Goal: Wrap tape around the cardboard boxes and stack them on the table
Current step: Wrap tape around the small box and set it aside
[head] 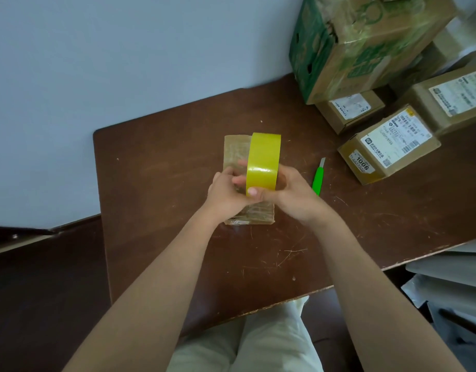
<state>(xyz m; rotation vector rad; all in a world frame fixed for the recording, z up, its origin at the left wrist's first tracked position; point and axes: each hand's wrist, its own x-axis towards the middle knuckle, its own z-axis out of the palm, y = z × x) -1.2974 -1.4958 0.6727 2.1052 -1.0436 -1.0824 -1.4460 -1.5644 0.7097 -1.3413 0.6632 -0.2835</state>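
Both forearms are reaching forward over the brown worktop (161,183), meeting above a flat cardboard box (235,151) lying near its middle. The right hand (290,193) is gripping the upright yellow tape roll (263,159), thumb curling over its near edge. The left hand (226,187) is curling its fingers against the roll's left side, holding it too. The roll and hands are hiding much of the box. A green utility knife (317,179) is lying just right; its lower end is tucked behind the right hand.
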